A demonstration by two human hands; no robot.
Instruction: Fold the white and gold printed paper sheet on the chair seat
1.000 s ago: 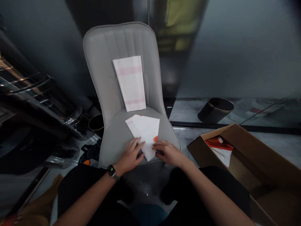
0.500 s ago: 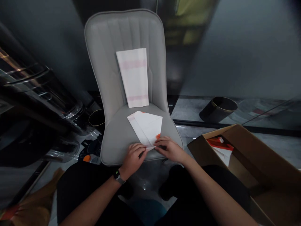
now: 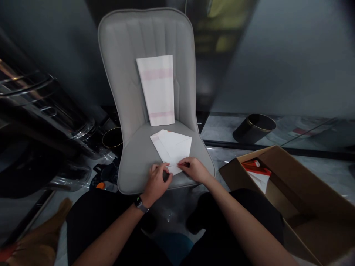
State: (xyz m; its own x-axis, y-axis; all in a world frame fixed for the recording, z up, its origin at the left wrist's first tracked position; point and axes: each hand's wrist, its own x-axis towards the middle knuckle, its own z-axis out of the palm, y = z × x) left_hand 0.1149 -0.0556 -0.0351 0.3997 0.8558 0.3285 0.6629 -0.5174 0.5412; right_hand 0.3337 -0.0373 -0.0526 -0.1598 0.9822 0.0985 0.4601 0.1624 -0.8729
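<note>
A folded sheet of white paper (image 3: pixel 174 146) lies on the seat of a grey chair (image 3: pixel 135 159), with creased flaps, a faint pink band and a small orange mark at its top. At its near end, my left hand (image 3: pixel 158 181) pinches the left side of a turned-up flap. My right hand (image 3: pixel 195 170) has thumb and fingers closed on the flap's right side. Both hands cover parts of the near edge. Behind it, a white folded paper (image 3: pixel 157 92) with two pink stripes leans upright against the backrest.
To the right stands an open cardboard box (image 3: pixel 294 173) holding red-and-white folded paper (image 3: pixel 259 175). Black bins stand left (image 3: pixel 112 138) and right (image 3: pixel 253 129) of the chair. An orange-capped bottle (image 3: pixel 107 186) lies by the seat's left side.
The near end of the paper has been folded up into a wider flap, and both hands have moved slightly away from me. The orange patch near my right hand is now out of sight.
</note>
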